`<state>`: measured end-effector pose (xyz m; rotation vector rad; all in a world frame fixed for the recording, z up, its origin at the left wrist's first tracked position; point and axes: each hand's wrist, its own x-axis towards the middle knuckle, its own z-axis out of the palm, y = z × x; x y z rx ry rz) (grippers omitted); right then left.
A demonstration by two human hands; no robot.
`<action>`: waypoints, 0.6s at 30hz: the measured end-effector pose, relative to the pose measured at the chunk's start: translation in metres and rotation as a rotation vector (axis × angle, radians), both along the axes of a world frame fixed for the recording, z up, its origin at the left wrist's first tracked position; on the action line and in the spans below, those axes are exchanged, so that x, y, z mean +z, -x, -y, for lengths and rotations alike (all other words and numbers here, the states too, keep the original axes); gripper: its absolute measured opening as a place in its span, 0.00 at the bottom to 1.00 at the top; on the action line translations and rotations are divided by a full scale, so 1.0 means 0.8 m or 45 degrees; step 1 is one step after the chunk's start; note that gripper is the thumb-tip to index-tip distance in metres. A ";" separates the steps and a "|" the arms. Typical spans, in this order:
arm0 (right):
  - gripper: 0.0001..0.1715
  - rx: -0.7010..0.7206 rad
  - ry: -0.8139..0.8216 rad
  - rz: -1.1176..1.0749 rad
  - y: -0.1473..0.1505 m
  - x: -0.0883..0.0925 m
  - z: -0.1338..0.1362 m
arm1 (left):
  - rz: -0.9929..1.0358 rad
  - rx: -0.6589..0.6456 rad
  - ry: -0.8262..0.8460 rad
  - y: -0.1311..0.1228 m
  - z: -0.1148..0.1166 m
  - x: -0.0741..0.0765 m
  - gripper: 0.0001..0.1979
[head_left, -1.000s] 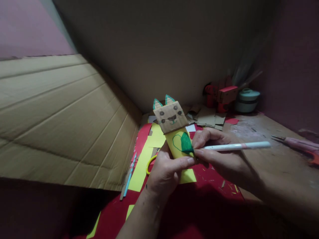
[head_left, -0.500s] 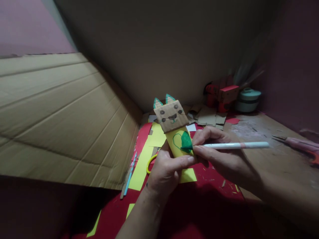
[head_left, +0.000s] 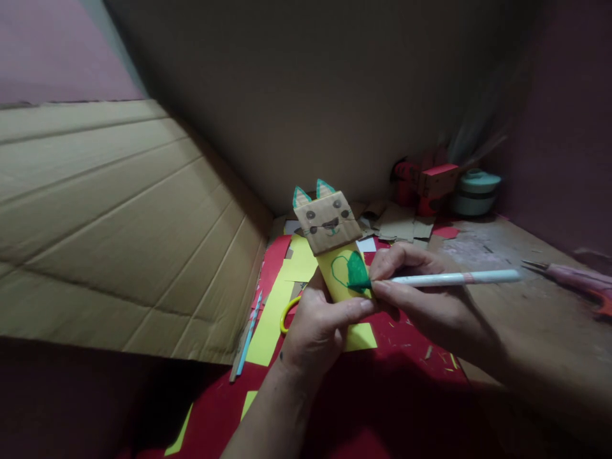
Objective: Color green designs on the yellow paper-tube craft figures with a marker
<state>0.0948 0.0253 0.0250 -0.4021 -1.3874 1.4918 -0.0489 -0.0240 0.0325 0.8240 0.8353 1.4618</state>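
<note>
Two bare hands work close together in the head view, and whether they touch each other I cannot tell. The left hand is clamped around the lower part of a cat figure, its thumb lying across the front. The figure leans a little to the left above that hand: a cardboard head with drawn eyes and mouth and two green-edged ears, on a yellow paper body. On the body, just beside the right fingertips, is a green heart outline, its right half filled in. The right hand pinches a white marker between thumb and fingers, the green tip touching the filled part and the barrel pointing off to the right.

Beside the left hand, partly hidden by it, is a yellow loop; farther left lie a blue pencil and a large cardboard panel. Below the hands spreads a red sheet. Beyond the right hand are cardboard scraps, a red box-shaped piece and a pale lidded pot. To its right lies a pink-handled tool.
</note>
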 end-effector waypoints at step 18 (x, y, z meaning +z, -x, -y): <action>0.07 -0.117 -0.134 0.062 0.002 0.012 0.006 | -0.013 -0.007 -0.053 0.000 0.000 0.001 0.17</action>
